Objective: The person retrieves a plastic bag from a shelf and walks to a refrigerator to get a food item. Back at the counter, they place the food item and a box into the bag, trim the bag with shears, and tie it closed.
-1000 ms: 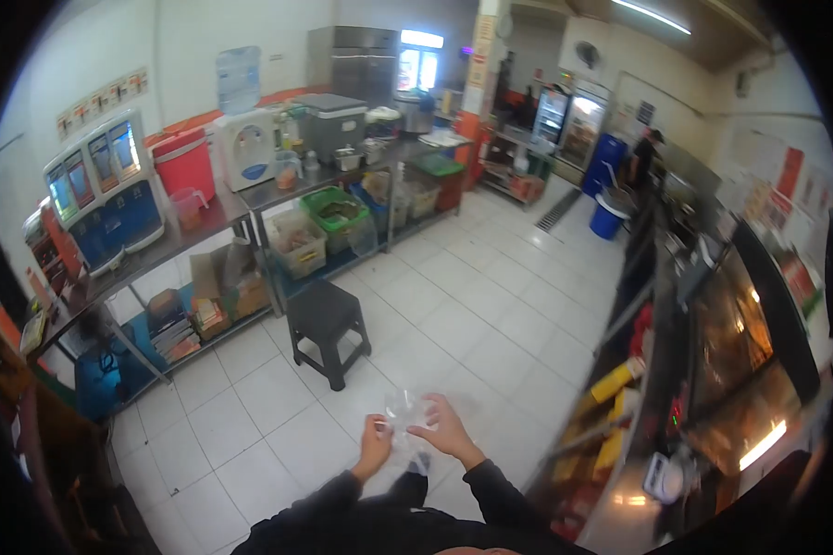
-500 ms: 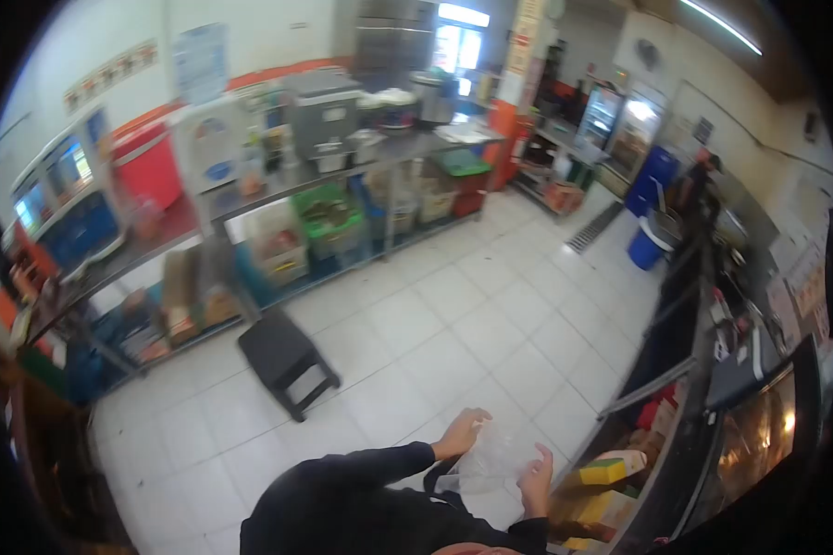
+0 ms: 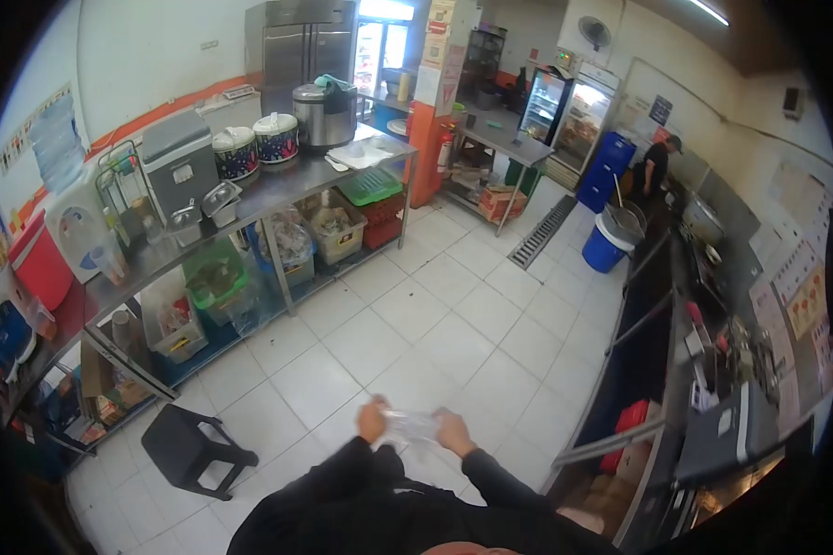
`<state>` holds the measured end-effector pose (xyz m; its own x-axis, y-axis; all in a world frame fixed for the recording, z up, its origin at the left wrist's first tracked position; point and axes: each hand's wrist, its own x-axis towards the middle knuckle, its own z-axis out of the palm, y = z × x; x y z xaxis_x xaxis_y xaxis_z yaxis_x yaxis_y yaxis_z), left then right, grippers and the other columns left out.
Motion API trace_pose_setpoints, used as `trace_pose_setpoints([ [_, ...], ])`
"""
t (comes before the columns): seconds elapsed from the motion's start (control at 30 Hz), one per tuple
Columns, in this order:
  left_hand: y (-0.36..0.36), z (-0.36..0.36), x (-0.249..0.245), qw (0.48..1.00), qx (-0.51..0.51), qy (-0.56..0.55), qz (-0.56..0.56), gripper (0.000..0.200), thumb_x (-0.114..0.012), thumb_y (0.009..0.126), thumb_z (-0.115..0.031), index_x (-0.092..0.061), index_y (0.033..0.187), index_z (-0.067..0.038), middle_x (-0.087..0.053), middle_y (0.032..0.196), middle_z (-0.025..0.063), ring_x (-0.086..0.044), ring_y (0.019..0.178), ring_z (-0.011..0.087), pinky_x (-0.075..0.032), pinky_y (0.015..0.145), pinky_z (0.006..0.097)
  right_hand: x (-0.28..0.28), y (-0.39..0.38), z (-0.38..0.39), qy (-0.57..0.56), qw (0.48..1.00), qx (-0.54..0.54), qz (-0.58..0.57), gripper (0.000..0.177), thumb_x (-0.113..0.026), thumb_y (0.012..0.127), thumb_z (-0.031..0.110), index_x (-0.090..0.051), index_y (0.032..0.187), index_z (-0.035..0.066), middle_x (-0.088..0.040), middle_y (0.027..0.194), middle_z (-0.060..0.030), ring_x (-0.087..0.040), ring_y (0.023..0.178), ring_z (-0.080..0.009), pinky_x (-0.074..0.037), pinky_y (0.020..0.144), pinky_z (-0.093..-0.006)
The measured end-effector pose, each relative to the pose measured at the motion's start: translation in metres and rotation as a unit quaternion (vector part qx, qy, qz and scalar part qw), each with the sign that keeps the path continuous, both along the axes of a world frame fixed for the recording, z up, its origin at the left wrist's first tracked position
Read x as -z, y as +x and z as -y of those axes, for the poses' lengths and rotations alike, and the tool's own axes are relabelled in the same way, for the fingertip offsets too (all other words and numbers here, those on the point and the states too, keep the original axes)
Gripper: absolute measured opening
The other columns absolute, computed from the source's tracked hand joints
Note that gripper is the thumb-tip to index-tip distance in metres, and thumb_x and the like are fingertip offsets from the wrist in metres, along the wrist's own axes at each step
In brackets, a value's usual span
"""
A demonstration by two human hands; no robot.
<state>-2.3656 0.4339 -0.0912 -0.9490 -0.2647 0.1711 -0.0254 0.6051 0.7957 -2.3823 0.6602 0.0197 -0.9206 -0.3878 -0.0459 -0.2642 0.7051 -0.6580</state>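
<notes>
- We hold a clear, thin plastic piece (image 3: 412,425), probably a bag, stretched between our two hands; it is in front of our body, above the floor (image 3: 416,314) and to the right of the dark stool (image 3: 180,449).
- Our left hand (image 3: 371,421) has a narrow, closed grip on the end nearer the stool.
- Our right hand (image 3: 453,433) has a similarly narrow grip on the end farther from the stool; blur hides how each finger sits.
- The step in hand, as we judge it, is handling the plastic by its two ends; we cannot tell whether its mouth is open, and we see nothing clearly inside.
- From here, a next move calls for a firm pinch at both ends and a gentle pull, since film this thin could slip or tear.
- Beyond the stool runs the steel table (image 3: 294,191), with lidded tubs below.
- Far beyond the stool and to its right, a co-worker (image 3: 655,166) stands near the blue bucket (image 3: 602,252), well apart from our hands.
</notes>
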Motion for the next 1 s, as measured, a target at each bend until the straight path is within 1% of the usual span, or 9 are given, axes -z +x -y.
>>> trace_pose_setpoints([
  [0.07, -0.045, 0.033, -0.024, 0.996, -0.077, 0.03, -0.018, 0.029, -0.056, 0.063, 0.006, -0.063, 0.087, -0.009, -0.062, 0.068, 0.0138, -0.062, 0.065, 0.0344, -0.048, 0.059, 0.0414, 0.001, -0.067, 0.039, -0.047, 0.997, -0.029, -0.049, 0.035, -0.054, 0.065, -0.006, -0.059, 0.096, 0.007, -0.063, 0.082, -0.0225, -0.061, 0.079, -0.0423, -0.049, 0.071, -0.0462],
  [0.17, -0.147, 0.055, -0.032, 0.989, -0.093, 0.006, 0.111, 0.032, -0.057, 0.071, 0.001, -0.062, 0.097, -0.017, -0.062, 0.086, 0.0124, -0.06, 0.082, 0.0307, -0.049, 0.069, 0.0413, -0.005, -0.155, 0.056, -0.061, 0.996, -0.049, -0.052, 0.036, -0.054, 0.062, -0.006, -0.061, 0.094, 0.008, -0.063, 0.083, -0.0216, -0.061, 0.083, -0.0408, -0.048, 0.074, -0.0452],
  [0.23, -0.209, 0.045, -0.05, 0.996, -0.043, -0.02, 0.081, 0.038, -0.057, 0.07, 0.002, -0.061, 0.102, -0.019, -0.06, 0.096, 0.0118, -0.06, 0.082, 0.0316, -0.049, 0.068, 0.0426, 0.014, -0.228, 0.028, -0.06, 0.997, -0.035, -0.037, 0.036, -0.054, 0.061, -0.005, -0.062, 0.093, 0.01, -0.064, 0.088, -0.0201, -0.06, 0.088, -0.0386, -0.047, 0.076, -0.0436],
  [0.33, -0.308, -0.017, -0.046, 0.996, 0.069, -0.033, 0.048, 0.046, -0.058, 0.071, 0.002, -0.058, 0.112, -0.02, -0.053, 0.112, 0.0109, -0.06, 0.086, 0.0324, -0.05, 0.071, 0.0439, -0.012, -0.341, -0.03, -0.011, 0.993, 0.027, -0.111, 0.029, -0.058, 0.061, -0.001, -0.063, 0.087, 0.01, -0.063, 0.077, -0.0165, -0.061, 0.078, -0.0372, -0.049, 0.07, -0.0412],
  [0.47, -0.446, -0.097, -0.137, 0.952, 0.306, -0.014, 0.019, 0.05, -0.061, 0.072, 0.001, -0.057, 0.119, -0.016, -0.056, 0.112, 0.0092, -0.059, 0.101, 0.0321, -0.05, 0.082, 0.0393, -0.025, -0.483, -0.094, -0.034, 0.999, 0.023, -0.013, 0.021, -0.064, 0.063, 0.005, -0.062, 0.084, 0.008, -0.062, 0.073, -0.0152, -0.061, 0.07, -0.0336, -0.049, 0.065, -0.0384],
  [0.67, -0.695, -0.153, -0.13, 0.896, 0.433, 0.099, -0.017, 0.047, -0.058, 0.076, 0.0, -0.056, 0.12, -0.017, -0.056, 0.124, 0.007, -0.057, 0.11, 0.0305, -0.047, 0.089, 0.035, -0.028, -0.659, -0.14, -0.027, 0.993, 0.115, 0.015, 0.019, -0.07, 0.069, 0.014, -0.059, 0.08, 0.004, -0.06, 0.071, -0.0157, -0.061, 0.067, -0.0297, -0.047, 0.062, -0.0371],
  [0.8, -0.84, -0.164, -0.155, 0.857, 0.461, 0.23, -0.004, 0.044, -0.053, 0.076, 0.005, -0.057, 0.117, -0.009, -0.057, 0.124, 0.0126, -0.053, 0.118, 0.0259, -0.041, 0.096, 0.0341, -0.032, -0.81, -0.179, -0.021, 0.993, 0.095, 0.059, 0.021, -0.07, 0.074, 0.021, -0.06, 0.081, 0.003, -0.061, 0.073, -0.0164, -0.06, 0.068, -0.0305, -0.047, 0.062, -0.0368],
  [0.93, -0.953, -0.128, -0.168, 0.866, 0.449, 0.222, 0.002, 0.041, -0.048, 0.076, 0.009, -0.056, 0.115, -0.004, -0.058, 0.115, 0.0125, -0.053, 0.113, 0.0241, -0.039, 0.098, 0.0318, -0.043, -0.986, -0.131, -0.045, 0.999, -0.028, 0.009, 0.02, -0.066, 0.077, 0.02, -0.058, 0.079, 0.002, -0.059, 0.072, -0.0166, -0.057, 0.066, -0.0307, -0.046, 0.062, -0.0384],
  [1.0, -0.996, -0.098, -0.176, 0.9, 0.33, 0.283, 0.006, 0.034, -0.052, 0.078, 0.008, -0.056, 0.11, -0.004, -0.058, 0.107, 0.01, -0.053, 0.108, 0.0186, -0.038, 0.097, 0.0295, -0.049, -1.085, -0.089, -0.033, 0.991, -0.123, 0.029, 0.016, -0.063, 0.077, 0.017, -0.057, 0.081, 0.003, -0.059, 0.073, -0.0175, -0.057, 0.068, -0.0332, -0.046, 0.062, -0.0398],
])
